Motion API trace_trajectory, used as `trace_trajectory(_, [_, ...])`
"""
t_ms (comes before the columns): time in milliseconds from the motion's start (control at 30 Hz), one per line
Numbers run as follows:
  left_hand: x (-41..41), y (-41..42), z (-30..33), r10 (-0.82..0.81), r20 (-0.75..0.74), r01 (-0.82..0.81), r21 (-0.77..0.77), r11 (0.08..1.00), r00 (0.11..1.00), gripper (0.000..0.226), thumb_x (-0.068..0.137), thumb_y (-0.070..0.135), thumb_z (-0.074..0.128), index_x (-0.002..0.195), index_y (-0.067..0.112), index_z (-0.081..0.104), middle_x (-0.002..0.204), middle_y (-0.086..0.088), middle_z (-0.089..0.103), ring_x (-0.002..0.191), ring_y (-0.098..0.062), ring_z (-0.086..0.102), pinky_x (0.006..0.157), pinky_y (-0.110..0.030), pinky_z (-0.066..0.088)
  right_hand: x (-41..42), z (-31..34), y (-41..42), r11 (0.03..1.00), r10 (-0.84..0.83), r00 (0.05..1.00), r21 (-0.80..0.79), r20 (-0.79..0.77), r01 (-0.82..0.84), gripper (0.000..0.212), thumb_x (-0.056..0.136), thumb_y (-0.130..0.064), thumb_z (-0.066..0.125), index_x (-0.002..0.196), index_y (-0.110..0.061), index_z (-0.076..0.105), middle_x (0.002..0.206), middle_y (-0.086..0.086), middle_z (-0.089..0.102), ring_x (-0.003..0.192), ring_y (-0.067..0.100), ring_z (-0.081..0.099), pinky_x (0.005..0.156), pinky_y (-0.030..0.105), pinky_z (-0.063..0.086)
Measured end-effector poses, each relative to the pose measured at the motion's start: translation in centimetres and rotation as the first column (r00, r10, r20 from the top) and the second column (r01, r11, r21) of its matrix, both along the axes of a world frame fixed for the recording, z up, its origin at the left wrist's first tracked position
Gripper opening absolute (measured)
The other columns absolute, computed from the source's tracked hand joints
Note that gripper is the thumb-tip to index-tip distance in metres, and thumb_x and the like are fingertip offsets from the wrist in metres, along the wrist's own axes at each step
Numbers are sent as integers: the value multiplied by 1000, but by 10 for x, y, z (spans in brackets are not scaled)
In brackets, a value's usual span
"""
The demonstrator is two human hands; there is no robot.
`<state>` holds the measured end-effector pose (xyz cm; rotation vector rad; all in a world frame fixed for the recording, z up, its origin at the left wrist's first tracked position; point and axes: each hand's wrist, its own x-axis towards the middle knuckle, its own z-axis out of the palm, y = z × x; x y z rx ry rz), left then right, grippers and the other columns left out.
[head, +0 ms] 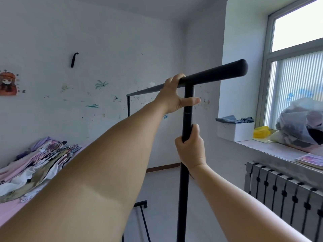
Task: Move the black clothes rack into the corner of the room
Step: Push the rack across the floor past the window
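Note:
The black clothes rack stands in front of me, bare of clothes. Its top bar runs from the upper right back toward the far wall, and its near upright post drops down the middle of the view. My left hand grips the top bar just left of the post, thumb stretched across the post. My right hand is closed around the upright post lower down. The rack's wheeled base shows on the floor, partly hidden behind my left arm. The room corner lies beyond the rack's far end.
A bed with a pile of folded clothes fills the left. A radiator sits under the window sill, which holds a white box, a yellow item and a plastic bag. Grey floor lies ahead.

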<state>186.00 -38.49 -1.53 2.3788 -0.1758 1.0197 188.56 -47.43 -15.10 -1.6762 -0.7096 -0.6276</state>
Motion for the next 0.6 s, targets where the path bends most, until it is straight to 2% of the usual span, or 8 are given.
trace_trajectory(100, [23, 19, 1, -4, -21, 4, -10, 1000, 1000, 82, 63, 56, 70, 130, 28, 30, 138, -5, 29, 123, -24, 34, 96, -39, 36, 21, 2, 14, 1000, -3, 1000, -8, 9, 3, 21, 79, -8, 49, 84, -20, 32, 55, -1, 45, 47, 22, 45, 49, 43, 50])
trace_trajectory(300, [64, 50, 2, -23, -53, 24, 8, 1000, 998, 82, 64, 56, 70, 131, 28, 31, 139, -5, 28, 121, -21, 33, 93, -36, 35, 68, -1, 45, 999, -20, 1000, 41, 23, 19, 21, 78, -6, 51, 81, -18, 33, 54, -2, 43, 46, 20, 42, 49, 46, 50])
trace_trajectory(433, [81, 70, 6, -7, -55, 7, -3, 1000, 998, 84, 65, 54, 71, 133, 27, 29, 140, -5, 28, 125, -23, 33, 95, -36, 35, 86, 2, 66, 999, -4, 1000, 54, 20, 3, 20, 77, -6, 50, 81, -16, 34, 54, 0, 42, 49, 27, 43, 51, 50, 49])
trace_trajectory(600, [125, 102, 3, 13, -51, -14, -10, 1000, 999, 85, 65, 53, 71, 134, 25, 29, 140, -5, 28, 126, -22, 32, 98, -37, 34, 134, -2, 99, 998, 35, 999, 51, 22, -37, 23, 78, -8, 49, 81, -21, 32, 54, -3, 42, 46, 20, 41, 48, 40, 45])
